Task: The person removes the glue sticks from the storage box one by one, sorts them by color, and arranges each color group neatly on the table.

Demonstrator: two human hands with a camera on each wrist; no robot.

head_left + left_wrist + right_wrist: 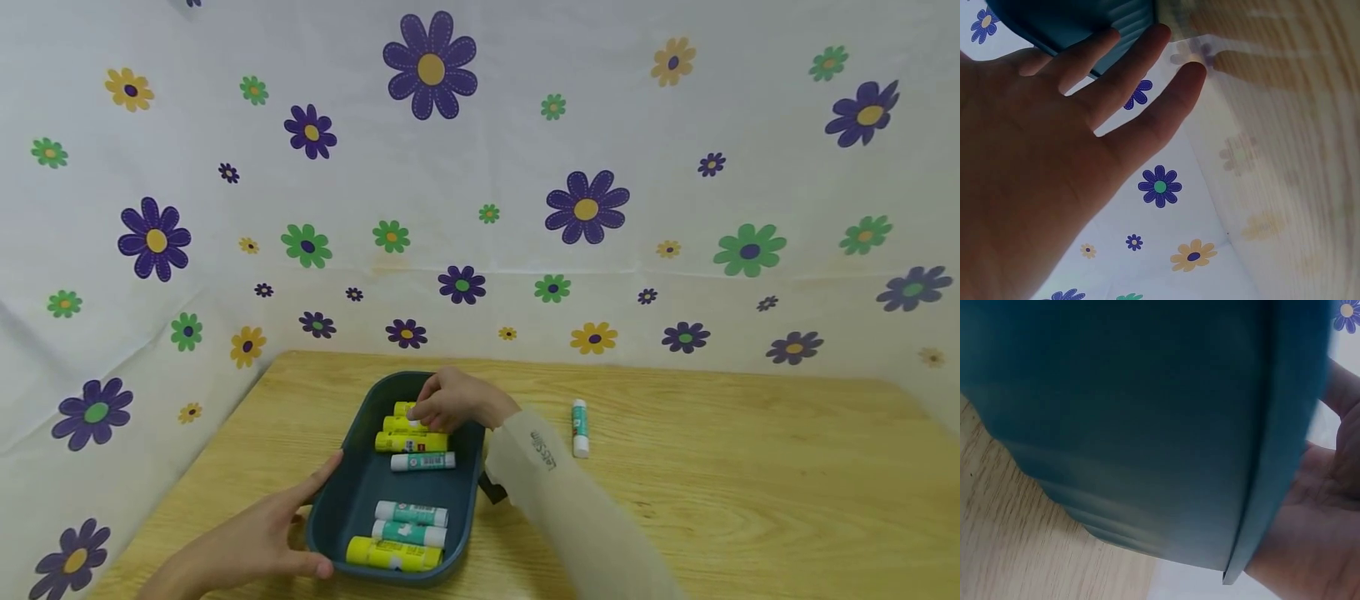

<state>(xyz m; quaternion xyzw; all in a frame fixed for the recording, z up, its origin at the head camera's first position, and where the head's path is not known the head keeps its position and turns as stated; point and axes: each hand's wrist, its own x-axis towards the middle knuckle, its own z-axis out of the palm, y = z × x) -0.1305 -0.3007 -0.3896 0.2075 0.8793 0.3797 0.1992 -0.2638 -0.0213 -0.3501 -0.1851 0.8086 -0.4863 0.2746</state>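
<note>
A dark teal plastic basket (324, 510) stands on the table with yellow and green-and-white glue sticks lying crosswise in it. My left hand (251, 533) spreads against its left side, thumb by the near corner; the left wrist view shows straight fingers along the wall. Over the far end, my right hand (457, 397) reaches in with bent fingers, thumb and fingertips close together at the yellow glue sticks (411, 442). A small white patch shows at those fingertips; I cannot tell whether they pinch a stick. In the right wrist view the basket wall (1147, 425) hides the fingers.
A green-and-white glue stick (581, 429) lies on the wooden table (750, 483), right of the basket. Inside, one green-and-white stick (422, 462) lies mid-basket; two more and a yellow one (393, 554) lie at the near end. A flowered cloth (510, 150) hangs behind.
</note>
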